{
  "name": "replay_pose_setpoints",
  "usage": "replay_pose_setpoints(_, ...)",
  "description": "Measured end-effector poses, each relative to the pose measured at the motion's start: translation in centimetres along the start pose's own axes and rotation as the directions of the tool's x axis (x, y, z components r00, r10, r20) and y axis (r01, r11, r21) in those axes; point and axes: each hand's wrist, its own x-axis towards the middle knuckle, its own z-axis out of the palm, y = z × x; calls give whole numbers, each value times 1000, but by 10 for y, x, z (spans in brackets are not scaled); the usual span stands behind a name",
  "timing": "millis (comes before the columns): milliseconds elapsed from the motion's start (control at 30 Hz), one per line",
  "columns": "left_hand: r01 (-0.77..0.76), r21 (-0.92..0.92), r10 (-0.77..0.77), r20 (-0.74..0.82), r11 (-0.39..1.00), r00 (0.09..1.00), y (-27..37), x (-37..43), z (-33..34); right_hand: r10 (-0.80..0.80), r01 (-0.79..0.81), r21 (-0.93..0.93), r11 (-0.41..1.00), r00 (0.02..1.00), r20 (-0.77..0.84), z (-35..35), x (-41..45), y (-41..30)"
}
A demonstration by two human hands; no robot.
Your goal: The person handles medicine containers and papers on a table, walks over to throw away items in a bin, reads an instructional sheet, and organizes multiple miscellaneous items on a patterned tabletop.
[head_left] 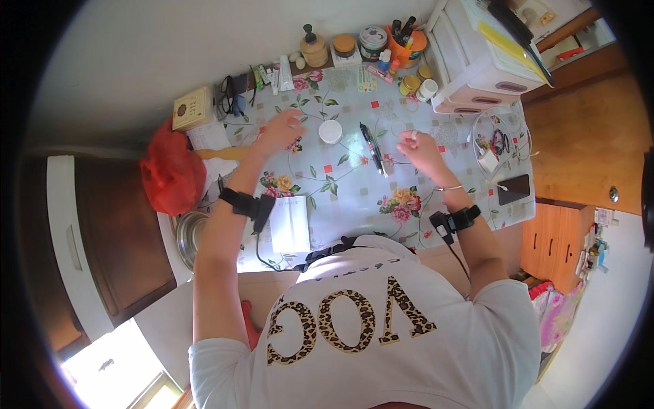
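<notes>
My left hand (283,132) hovers over the flowered tablecloth (352,197), fingers bent and spread, with nothing seen in it. To its right stands a small round white jar (330,132), apart from the fingers. Pens (374,149) lie side by side between the jar and my right hand (421,151). That hand has loosely curled fingers with a gap by the thumb, a ring and a bangle; no object shows in it. A white paper sheet or flat box (289,224) lies near the front edge, by my left forearm.
A red plastic bag (172,171) and a metal bowl (191,239) sit at left. Along the wall stand a pump bottle (313,50), jars and an orange pen holder (407,47). White drawers (485,66), a charger (488,160) with its cable and a phone (513,189) occupy the right.
</notes>
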Motion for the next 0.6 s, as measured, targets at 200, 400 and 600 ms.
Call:
replay_pose_setpoints(200,-121,259,148,-87,958,985,2,-24,78,-63,51,80,995,986,152,38,-28,-31)
replay_pose_setpoints(400,-65,370,188,-307,927,933,24,-19,98,-110,106,36,994,984,137,48,-38,-18)
replay_pose_setpoints(600,-48,425,137,-183,904,974,51,8,81,-79,74,41,996,988,134,46,-32,0)
